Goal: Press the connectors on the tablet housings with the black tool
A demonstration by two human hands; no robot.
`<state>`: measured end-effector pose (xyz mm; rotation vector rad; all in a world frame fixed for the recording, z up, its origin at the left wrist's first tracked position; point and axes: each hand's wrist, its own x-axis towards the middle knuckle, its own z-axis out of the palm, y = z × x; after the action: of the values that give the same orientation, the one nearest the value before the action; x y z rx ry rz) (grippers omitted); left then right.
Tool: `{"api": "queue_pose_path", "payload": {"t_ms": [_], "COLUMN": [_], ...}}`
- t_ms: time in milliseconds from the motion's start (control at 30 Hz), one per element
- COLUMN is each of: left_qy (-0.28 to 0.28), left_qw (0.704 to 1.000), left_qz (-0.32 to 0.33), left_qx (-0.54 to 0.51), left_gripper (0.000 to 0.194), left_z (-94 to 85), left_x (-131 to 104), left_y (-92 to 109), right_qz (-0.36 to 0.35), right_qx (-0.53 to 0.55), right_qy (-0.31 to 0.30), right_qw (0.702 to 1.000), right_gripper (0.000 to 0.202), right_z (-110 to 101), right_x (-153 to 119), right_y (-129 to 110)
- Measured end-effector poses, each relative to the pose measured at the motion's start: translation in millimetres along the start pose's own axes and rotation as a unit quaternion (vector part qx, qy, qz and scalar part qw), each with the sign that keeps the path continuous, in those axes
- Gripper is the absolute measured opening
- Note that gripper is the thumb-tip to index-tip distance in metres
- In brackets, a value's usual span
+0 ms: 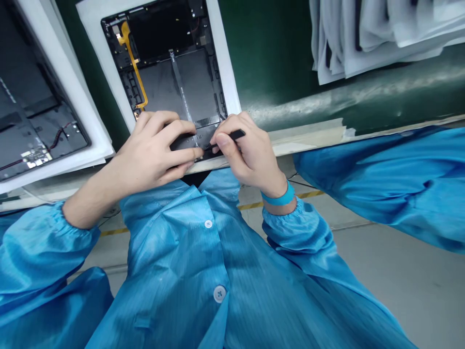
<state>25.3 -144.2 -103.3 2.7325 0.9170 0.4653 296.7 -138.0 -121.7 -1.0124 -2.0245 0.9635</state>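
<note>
Upper left of centre: black tool (238, 135) gripped in right hand (250, 148); tablet (174, 72) touched by left hand (156, 148), fingers spread.

Well left of the left fingers (181, 128), an open tablet (22, 114) lies on white padding (78, 109). Beyond and right of the right fingers (227, 128), white sheets (336, 65) overlap on a green mat (269, 53). Pale tape (312, 133) lines the table edge just right of them. Farther right is a co-worker's blue clothing (381, 179). Lower than the fingers, a yellow stripe (254, 205) marks the floor (395, 286).
</note>
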Motion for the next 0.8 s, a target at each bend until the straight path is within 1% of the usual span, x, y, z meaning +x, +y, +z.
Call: {"api": "queue_pose_path", "payload": {"t_ms": [133,233,367,467,600,700,800], "left_qy": [-0.002,0.015,-0.003,-0.016,-0.029,-0.018,-0.013], "left_qw": [1.000,0.999,0.998,0.997,0.995,0.995,0.996], "left_qz": [-0.008,0.017,0.015,0.022,0.019,0.022,0.018], "left_qx": [0.008,0.045,0.059,0.074,0.091,0.097,0.089], "left_gripper": [0.029,0.029,0.030,0.027,0.026,0.027,0.027], "left_z": [-0.9,-2.1,-3.6,-4.5,-3.7,-1.9,-0.6], "left_x": [0.8,1.6,2.6,2.7,1.4,0.7,1.1], "left_y": [1.5,2.6,2.8,3.8,7.3,9.9,11.9], "right_qz": [0.009,-0.002,-0.033,-0.063,-0.095,-0.096,-0.079], "right_qx": [0.007,0.008,-0.015,-0.038,-0.068,-0.089,-0.091], "right_qy": [-0.003,-0.007,-0.020,-0.034,-0.039,-0.046,-0.040], "right_qw": [1.000,1.000,0.999,0.997,0.992,0.990,0.992], "right_gripper": [0.050,0.048,0.044,0.042,0.041,0.043,0.045], "right_z": [0.0,0.1,0.7,1.9,0.5,-3.9,-7.6], "right_x": [0.0,0.6,2.4,4.2,8.0,11.8,14.1], "right_y": [0.6,2.9,6.6,9.1,12.1,14.3,16.5]}}
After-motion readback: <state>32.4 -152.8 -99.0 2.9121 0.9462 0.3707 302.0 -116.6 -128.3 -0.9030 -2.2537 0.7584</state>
